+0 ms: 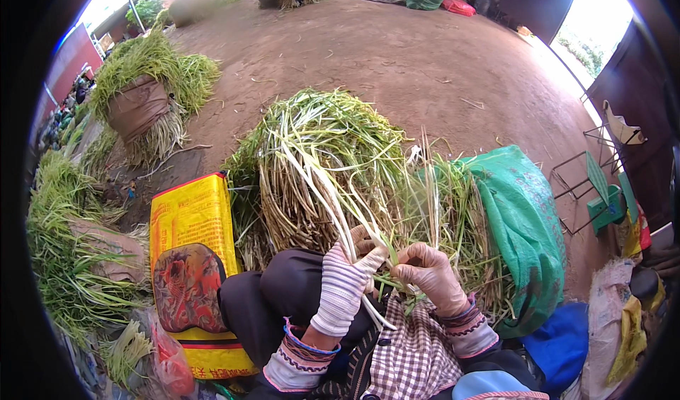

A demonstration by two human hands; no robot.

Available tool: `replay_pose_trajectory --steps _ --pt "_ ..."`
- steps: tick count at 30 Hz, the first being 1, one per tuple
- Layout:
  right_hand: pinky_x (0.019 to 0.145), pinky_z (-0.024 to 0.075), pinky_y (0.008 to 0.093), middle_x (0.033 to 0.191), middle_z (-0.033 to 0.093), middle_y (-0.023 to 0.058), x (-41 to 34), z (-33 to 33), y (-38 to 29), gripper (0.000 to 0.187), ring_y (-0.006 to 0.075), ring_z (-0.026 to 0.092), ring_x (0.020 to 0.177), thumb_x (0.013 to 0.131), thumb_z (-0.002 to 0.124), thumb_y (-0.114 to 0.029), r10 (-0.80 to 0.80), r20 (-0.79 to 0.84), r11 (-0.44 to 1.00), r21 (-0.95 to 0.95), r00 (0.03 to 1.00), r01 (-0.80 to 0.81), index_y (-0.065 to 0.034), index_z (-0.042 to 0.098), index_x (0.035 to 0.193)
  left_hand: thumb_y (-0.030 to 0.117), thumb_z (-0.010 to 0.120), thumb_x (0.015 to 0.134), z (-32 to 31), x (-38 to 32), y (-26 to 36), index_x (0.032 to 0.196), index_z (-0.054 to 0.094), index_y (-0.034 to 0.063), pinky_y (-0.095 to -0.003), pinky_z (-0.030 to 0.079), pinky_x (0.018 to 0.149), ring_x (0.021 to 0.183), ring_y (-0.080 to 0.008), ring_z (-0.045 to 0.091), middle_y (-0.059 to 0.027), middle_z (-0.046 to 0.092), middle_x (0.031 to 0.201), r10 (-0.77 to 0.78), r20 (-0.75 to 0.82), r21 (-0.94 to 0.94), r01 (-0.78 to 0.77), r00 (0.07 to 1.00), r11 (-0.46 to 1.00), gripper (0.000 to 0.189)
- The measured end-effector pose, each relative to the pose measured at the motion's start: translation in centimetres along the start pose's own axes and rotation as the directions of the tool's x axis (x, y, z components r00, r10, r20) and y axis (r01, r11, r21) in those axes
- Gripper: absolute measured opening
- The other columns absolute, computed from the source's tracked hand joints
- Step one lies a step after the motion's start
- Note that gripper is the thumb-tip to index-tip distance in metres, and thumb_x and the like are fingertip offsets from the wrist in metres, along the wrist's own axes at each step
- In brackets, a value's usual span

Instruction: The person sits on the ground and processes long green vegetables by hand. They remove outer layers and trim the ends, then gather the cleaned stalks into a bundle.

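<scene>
My left hand [340,288], in a striped knit glove, grips a few long leafy stalks [325,187] with pale white stems. Their tops lean away over the heap, and the white lower ends [378,315] stick out beneath the hand. With thumb and fingertips my right hand [431,277], in a thin translucent glove, pinches a green leaf [393,255] beside those stalks. Just beyond both hands stands a large heap of similar stalks [297,203] with brown, soiled lower stems. Leaf scraps [411,296] lie on the checked apron [409,341] over my lap.
A green woven sack [523,230] lies against the heap's right side. To my left are a yellow printed sack [194,214], a patterned cushion [187,287] and more leafy stalks [69,256]. A cloth-wrapped bundle [139,108] stands farther back. Folding stools [597,179] are at right.
</scene>
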State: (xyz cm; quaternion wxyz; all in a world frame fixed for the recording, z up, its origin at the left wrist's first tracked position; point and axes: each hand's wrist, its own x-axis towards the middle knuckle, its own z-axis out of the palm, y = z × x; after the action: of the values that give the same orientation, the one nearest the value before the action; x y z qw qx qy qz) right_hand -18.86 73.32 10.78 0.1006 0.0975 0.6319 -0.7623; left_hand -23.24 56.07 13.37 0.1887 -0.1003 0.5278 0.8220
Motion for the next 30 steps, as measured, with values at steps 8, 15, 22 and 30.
replay_pose_trajectory --steps 8,15,22,30 --pt "0.058 0.0498 0.0258 0.080 0.066 0.0043 0.1 0.7 -0.1 0.014 0.0115 0.060 0.064 0.085 0.078 -0.007 0.010 -0.059 0.986 0.164 0.998 0.000 -0.0026 0.065 0.090 0.004 0.074 0.089 -0.3 0.0 -0.7 0.120 0.063 0.0045 -0.0175 0.037 0.047 0.059 -0.0008 0.052 0.0014 0.069 0.090 0.029 0.031 0.027 -0.029 0.999 0.999 0.033" --pt "0.057 0.0478 0.0224 0.080 0.067 0.0035 0.6 0.5 0.7 0.012 0.0087 0.057 0.062 0.090 0.074 -0.010 0.058 -0.206 0.973 0.233 0.977 -0.009 -0.0035 0.065 0.093 0.001 0.075 0.087 -0.1 0.0 -0.4 0.123 0.061 0.0033 -0.0185 0.033 0.042 0.051 -0.0012 0.048 -0.0001 0.068 0.084 -0.010 -0.005 -0.003 0.010 1.000 1.000 0.039" --pt "0.059 0.0488 0.0206 0.079 0.067 0.0007 -0.3 -1.1 3.0 0.011 0.0062 0.059 0.065 0.090 0.074 -0.008 -0.229 -0.306 0.937 -0.327 0.924 0.124 -0.0027 0.065 0.093 0.000 0.073 0.089 0.0 -0.1 -0.4 0.122 0.061 0.0028 -0.0182 0.032 0.039 0.046 -0.0011 0.045 -0.0005 0.066 0.079 0.023 -0.038 0.019 -0.023 0.999 1.000 0.036" --pt "0.072 0.0530 0.0416 0.084 0.068 0.0151 -1.7 -9.5 11.3 0.013 0.0342 0.067 0.079 0.081 0.075 -0.016 -0.113 -0.440 0.373 -0.850 0.891 -0.372 -0.0076 0.069 0.089 0.003 0.076 0.085 -0.3 0.3 -0.7 0.121 0.063 0.0038 -0.0210 0.040 0.043 0.055 -0.0034 0.051 0.0014 0.064 0.078 0.072 -0.084 0.039 -0.069 0.994 0.997 0.038"
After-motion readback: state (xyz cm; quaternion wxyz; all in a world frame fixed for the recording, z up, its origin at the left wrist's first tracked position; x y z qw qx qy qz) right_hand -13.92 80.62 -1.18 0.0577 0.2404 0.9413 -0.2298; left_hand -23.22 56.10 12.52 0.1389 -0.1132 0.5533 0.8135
